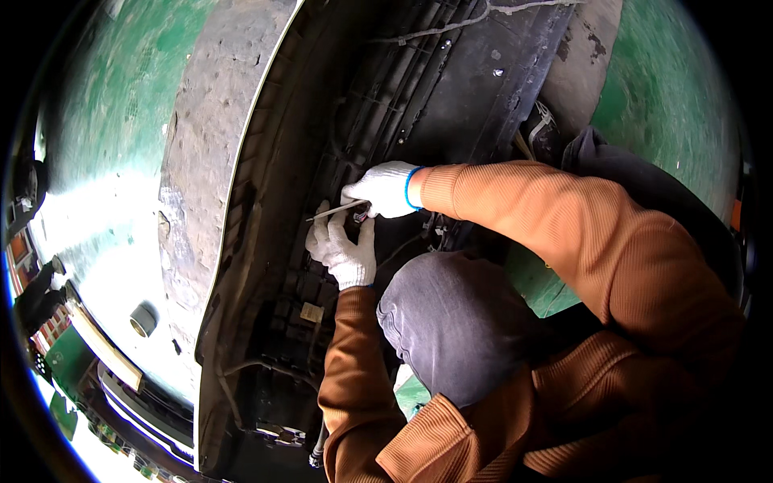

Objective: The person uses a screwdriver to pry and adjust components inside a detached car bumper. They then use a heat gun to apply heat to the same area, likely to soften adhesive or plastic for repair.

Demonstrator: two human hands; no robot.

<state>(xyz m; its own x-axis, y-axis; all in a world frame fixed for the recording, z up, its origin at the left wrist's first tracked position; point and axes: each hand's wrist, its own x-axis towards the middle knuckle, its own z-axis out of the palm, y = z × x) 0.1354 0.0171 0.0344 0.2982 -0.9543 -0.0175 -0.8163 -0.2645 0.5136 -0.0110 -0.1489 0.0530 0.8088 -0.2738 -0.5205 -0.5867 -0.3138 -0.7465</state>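
Both hands wear white knit gloves and work inside a large dark car bumper (274, 153). My right hand (386, 190), its glove cuff edged in blue, is closed on a thin pale strip (336, 211) that points left across the fingers of the other hand. Just below it, my left hand (342, 253) reaches up with curled fingers and thumb around a small bundle of wires (361, 216). What exactly its fingertips grip is partly hidden by the glove and the strip. Dark fittings and cables surround both hands.
A grey cable (435, 32) crosses the bumper's far end. The bumper lies over a worn grey board (205, 121) on a green floor (129, 88). My grey-trousered knee (459, 322) is close by the hands. A short cylinder (143, 320) stands at left, near a wooden strip (105, 346).
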